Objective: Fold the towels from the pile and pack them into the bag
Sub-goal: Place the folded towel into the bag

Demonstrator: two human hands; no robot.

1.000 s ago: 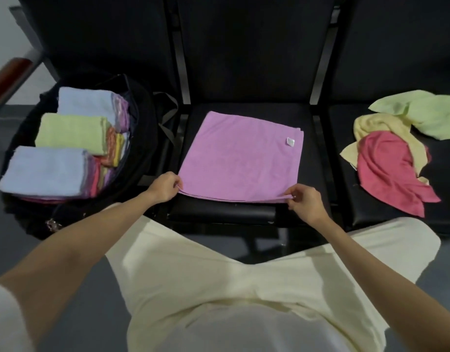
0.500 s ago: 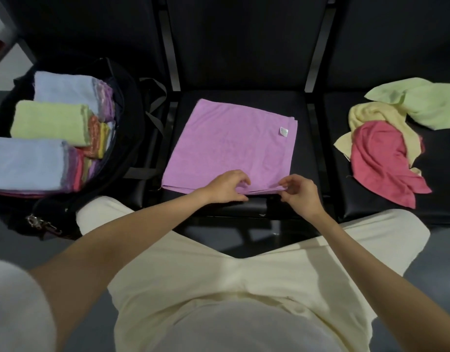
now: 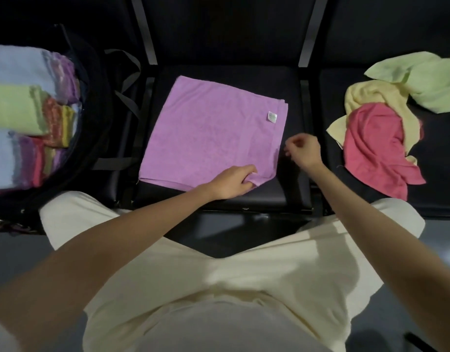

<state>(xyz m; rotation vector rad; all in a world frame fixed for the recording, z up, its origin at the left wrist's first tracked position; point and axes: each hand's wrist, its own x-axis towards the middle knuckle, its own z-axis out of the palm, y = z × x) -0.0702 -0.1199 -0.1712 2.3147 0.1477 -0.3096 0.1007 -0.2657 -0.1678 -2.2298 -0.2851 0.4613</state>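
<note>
A pink-purple towel (image 3: 213,133), folded to a flat square with a small white label near its right edge, lies on the middle black seat (image 3: 292,80). My left hand (image 3: 231,182) grips its near right corner, and the cloth bunches under the fingers. My right hand (image 3: 302,151) hovers just right of the towel's right edge, fingers loosely curled, holding nothing. An open black bag (image 3: 97,115) stands on the left seat, filled with several folded towels in blue, green, purple, orange and red. The loose pile on the right seat has a red towel (image 3: 376,148), a yellow one (image 3: 366,97) and a light green one (image 3: 427,82).
The three black seats form one row with dark backrests and metal gaps between them. The bag's black straps (image 3: 128,97) hang over the gap toward the middle seat. My pale trousers (image 3: 219,275) fill the foreground in front of the seat edge.
My left hand slid from the towel's near left corner along the front edge to the near right corner and took it. My right hand let go and lifted off to the right.
</note>
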